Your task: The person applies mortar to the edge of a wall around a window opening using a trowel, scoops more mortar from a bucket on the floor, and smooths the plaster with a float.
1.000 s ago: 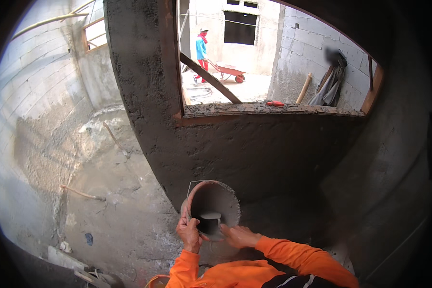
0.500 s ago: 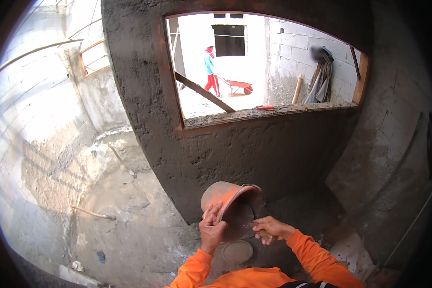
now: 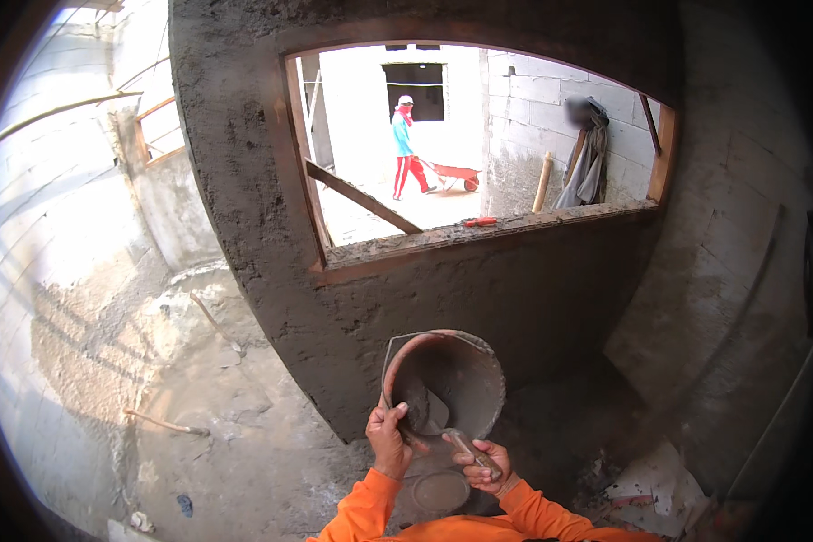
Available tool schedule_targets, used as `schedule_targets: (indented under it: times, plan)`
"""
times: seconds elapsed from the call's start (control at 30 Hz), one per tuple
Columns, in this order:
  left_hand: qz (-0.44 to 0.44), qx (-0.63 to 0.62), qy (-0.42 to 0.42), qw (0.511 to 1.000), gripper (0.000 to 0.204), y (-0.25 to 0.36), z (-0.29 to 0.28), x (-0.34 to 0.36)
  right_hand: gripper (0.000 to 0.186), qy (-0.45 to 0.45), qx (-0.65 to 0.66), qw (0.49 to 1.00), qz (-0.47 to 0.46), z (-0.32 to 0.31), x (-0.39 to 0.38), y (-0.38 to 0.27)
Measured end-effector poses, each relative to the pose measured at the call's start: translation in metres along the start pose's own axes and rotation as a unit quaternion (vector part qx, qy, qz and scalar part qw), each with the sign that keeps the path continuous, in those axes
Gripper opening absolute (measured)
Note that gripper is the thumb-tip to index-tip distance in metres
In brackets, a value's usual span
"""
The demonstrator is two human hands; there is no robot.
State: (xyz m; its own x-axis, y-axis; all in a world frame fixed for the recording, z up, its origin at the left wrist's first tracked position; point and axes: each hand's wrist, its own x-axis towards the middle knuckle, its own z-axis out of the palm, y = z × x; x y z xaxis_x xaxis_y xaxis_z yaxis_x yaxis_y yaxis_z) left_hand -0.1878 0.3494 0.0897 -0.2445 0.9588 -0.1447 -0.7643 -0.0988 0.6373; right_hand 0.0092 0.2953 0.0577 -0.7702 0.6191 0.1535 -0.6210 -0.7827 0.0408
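Note:
An orange bucket (image 3: 470, 375), grey with mortar inside, is tilted so that its mouth faces me. My left hand (image 3: 388, 443) is closed on its lower left rim. In my right hand (image 3: 488, 468) is the handle of a trowel (image 3: 470, 450), and the blade reaches into the bucket near its lower wall. A thin wire bail stands at the bucket's left side. Below the bucket, between my forearms, is a round grey mortar-covered thing (image 3: 441, 492) whose kind I cannot make out.
Ahead rises a grey plastered wall (image 3: 388, 316) with a wooden-framed opening. A red-handled tool (image 3: 481, 221) lies on its sill (image 3: 560, 219). Beyond, a person (image 3: 404, 144) pushes a red wheelbarrow (image 3: 456, 172). Sticks (image 3: 167, 422) lie at left; torn pale sacking (image 3: 659, 488) lies lower right.
The bucket has turned so its mouth faces me more. My right hand and trowel have shifted lower and left. Outside, the person's legs and the wheelbarrow have moved along.

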Motion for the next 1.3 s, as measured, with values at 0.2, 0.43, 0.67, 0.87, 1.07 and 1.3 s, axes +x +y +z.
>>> schedule_targets:
  times: [0.2,0.43,0.67,0.87,1.07,1.3]
  plan:
    - [-0.099,-0.104,0.099,0.985,0.028,-0.033,-0.05,0.06,0.06,-0.045,0.026,0.994,-0.101,0.05,-0.008,-0.003]
    - [-0.024,-0.055,0.107,0.992,0.043,-0.022,-0.132,0.072,0.052,-0.035,-0.324,0.842,-0.43,0.218,-0.003,-0.083]
    - [0.057,-0.007,0.265,0.963,0.05,-0.022,-0.183,0.086,0.062,0.021,-0.472,0.249,-0.846,0.444,0.053,-0.172]
    - [0.076,-0.085,0.327,0.938,0.051,0.014,-0.175,0.047,0.068,-0.005,-0.398,-0.144,-0.906,0.595,0.081,-0.3]
    - [0.041,-0.053,0.335,0.94,0.049,0.03,-0.167,0.028,0.063,0.223,-0.903,0.107,-0.352,0.61,0.081,-0.275]
    - [0.048,0.007,0.314,0.948,0.053,0.056,-0.146,-0.016,0.065,0.35,-0.806,0.473,0.071,0.128,-0.033,-0.16]
